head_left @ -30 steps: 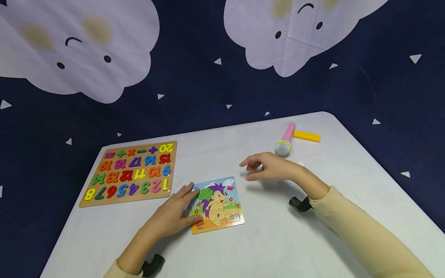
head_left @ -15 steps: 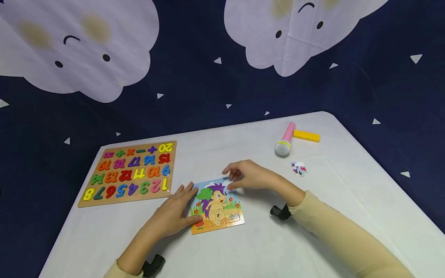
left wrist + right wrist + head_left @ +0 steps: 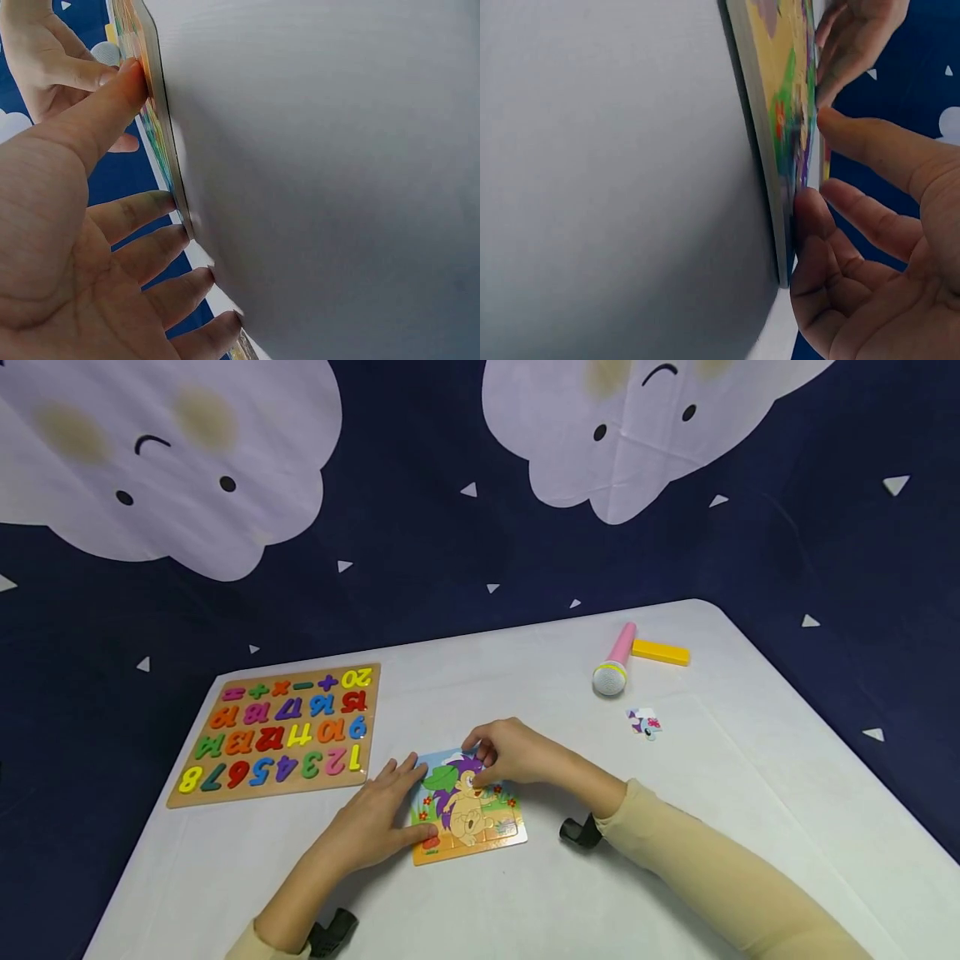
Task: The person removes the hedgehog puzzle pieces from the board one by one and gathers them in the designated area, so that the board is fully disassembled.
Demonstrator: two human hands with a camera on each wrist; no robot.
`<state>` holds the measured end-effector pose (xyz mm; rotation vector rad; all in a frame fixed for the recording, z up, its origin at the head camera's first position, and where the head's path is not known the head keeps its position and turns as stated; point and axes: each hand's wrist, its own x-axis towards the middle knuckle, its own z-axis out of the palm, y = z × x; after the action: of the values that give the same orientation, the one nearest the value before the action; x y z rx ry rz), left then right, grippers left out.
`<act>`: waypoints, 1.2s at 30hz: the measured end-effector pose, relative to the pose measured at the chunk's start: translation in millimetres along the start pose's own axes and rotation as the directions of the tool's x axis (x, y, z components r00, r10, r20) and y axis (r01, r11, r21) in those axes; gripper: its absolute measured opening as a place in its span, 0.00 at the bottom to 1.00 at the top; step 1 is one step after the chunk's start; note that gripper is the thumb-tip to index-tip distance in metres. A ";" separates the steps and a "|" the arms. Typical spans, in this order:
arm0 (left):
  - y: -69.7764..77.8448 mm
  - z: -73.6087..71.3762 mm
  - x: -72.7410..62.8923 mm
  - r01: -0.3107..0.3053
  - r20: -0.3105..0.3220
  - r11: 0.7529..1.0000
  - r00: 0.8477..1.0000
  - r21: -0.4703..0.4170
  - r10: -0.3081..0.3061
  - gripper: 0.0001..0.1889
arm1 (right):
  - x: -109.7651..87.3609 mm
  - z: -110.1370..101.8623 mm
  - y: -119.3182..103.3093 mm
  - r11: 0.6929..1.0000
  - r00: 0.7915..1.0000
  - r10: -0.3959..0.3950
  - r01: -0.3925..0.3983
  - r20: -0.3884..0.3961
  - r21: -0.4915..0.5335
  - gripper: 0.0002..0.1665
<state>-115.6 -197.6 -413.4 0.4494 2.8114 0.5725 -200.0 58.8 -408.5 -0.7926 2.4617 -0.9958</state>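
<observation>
A square hedgehog jigsaw puzzle (image 3: 468,822) lies flat on the white table. My left hand (image 3: 375,827) rests along its left side, the thumb on the lower left corner and the fingers spread at the upper left edge. In the left wrist view, the left fingertips (image 3: 166,201) sit right at the board's rim. My right hand (image 3: 517,752) is over the puzzle's upper right part, its thumb and bent fingers down at the picture. In the right wrist view, a gap shows between the right thumb (image 3: 840,126) and the fingers. Two joined-looking jigsaw pieces (image 3: 645,724) lie right of the puzzle.
A wooden number board (image 3: 177,799) with coloured digits lies at the left. Toward the far right are a pink toy microphone (image 3: 617,660) and a yellow block (image 3: 661,652). A dark blue curtain (image 3: 420,543) with clouds hangs behind the table.
My right hand has moved left from beside the puzzle onto its upper right part. The small pieces on the right, covered by the arm before, now show. My left hand has stayed put.
</observation>
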 end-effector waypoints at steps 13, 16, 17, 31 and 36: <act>2.0 -0.9 -2.0 0.000 0.012 1.000 1.000 0.016 0.000 0.45 | 5.0 10.0 -0.2 0.999 0.998 0.053 -0.053 -0.036 -0.004 0.27; 2.6 -1.1 -2.0 -0.004 0.012 1.000 1.000 0.027 0.003 0.44 | 5.3 9.9 -0.3 0.999 0.998 0.053 -0.053 -0.035 0.000 0.26; 2.6 -1.2 -2.1 -0.003 0.012 0.999 1.000 0.032 0.003 0.44 | 5.3 9.9 -0.4 0.999 0.998 0.053 -0.053 -0.036 0.003 0.26; 3.6 -1.7 -0.9 -0.001 0.005 0.999 1.000 0.046 0.001 0.44 | 3.3 9.9 -2.5 0.999 0.998 0.016 -0.018 -0.059 -0.037 0.24; 4.0 -1.6 -0.7 0.005 0.007 0.999 1.000 0.039 -0.005 0.44 | 3.7 9.3 -3.6 0.999 0.998 0.023 -0.025 -0.060 -0.035 0.24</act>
<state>-114.4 -194.9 -410.3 0.4503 2.8208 0.5152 -196.7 49.6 -412.7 -0.7532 2.5403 -0.9832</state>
